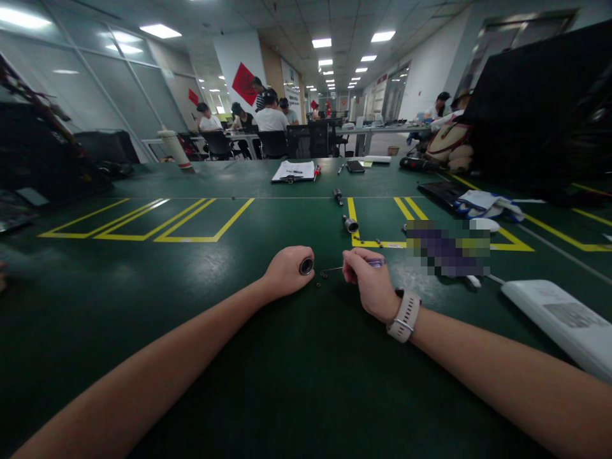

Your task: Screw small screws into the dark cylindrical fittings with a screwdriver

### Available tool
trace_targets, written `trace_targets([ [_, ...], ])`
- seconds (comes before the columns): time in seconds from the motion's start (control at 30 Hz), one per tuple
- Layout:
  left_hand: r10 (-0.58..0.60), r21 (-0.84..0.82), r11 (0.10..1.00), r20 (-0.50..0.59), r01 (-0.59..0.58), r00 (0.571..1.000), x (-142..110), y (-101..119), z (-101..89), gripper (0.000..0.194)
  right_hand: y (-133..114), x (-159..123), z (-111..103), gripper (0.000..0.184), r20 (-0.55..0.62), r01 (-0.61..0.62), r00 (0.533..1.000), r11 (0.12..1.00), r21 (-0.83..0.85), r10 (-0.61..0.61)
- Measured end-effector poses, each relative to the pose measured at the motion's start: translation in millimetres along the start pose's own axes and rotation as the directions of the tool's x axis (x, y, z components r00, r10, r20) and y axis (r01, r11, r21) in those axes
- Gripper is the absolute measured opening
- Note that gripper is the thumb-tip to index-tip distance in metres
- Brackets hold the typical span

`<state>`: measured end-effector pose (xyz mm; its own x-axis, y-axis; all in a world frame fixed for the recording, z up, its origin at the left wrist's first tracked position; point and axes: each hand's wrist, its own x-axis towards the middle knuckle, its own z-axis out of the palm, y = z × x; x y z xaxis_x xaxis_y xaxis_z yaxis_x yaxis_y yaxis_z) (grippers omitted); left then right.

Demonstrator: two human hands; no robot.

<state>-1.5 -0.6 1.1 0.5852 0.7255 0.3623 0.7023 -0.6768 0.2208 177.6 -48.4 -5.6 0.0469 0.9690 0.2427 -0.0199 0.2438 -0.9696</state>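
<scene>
My left hand [287,273] is closed around a dark metal cylindrical part [306,266], whose round, hollow end faces me. In my right hand [370,284] is a thin screwdriver [375,262] with a purple, partly see-through handle. Its slim shaft points left, toward several small dark nut-like pieces [324,275] lying on the green table between my hands. Farther back lie a metal cylindrical part [350,224] and a smaller dark metal part [338,196]. A few more tiny pieces [378,242] rest near the yellow tape.
Yellow tape [186,220] marks the green table [229,357]. A clipboard with paper [294,171] and a black phone-like object [355,166] lie at the back. To the right are a white device [559,322], a cloth [488,205] and a blurred purple patch. People sit at tables beyond.
</scene>
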Motion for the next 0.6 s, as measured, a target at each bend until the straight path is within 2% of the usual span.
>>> trace_targets([
  [0.2,-0.153,-0.040,0.988,-0.040,0.151,0.987,1.6,-2.4,0.8,0.002,1.2,0.2,-0.7,0.031,-0.010,-0.024,1.000,0.997,-0.072,0.024],
  [0.47,-0.167,-0.058,0.985,-0.043,0.165,0.985,1.6,-2.9,1.2,0.003,-4.3,-2.3,0.7,0.033,-0.040,0.025,0.999,0.997,-0.071,-0.028],
  [0.6,-0.154,-0.062,0.987,-0.064,0.150,0.986,1.8,-2.9,1.8,0.004,-6.2,-2.3,2.3,0.033,-0.062,0.008,0.998,0.994,-0.106,-0.014],
])
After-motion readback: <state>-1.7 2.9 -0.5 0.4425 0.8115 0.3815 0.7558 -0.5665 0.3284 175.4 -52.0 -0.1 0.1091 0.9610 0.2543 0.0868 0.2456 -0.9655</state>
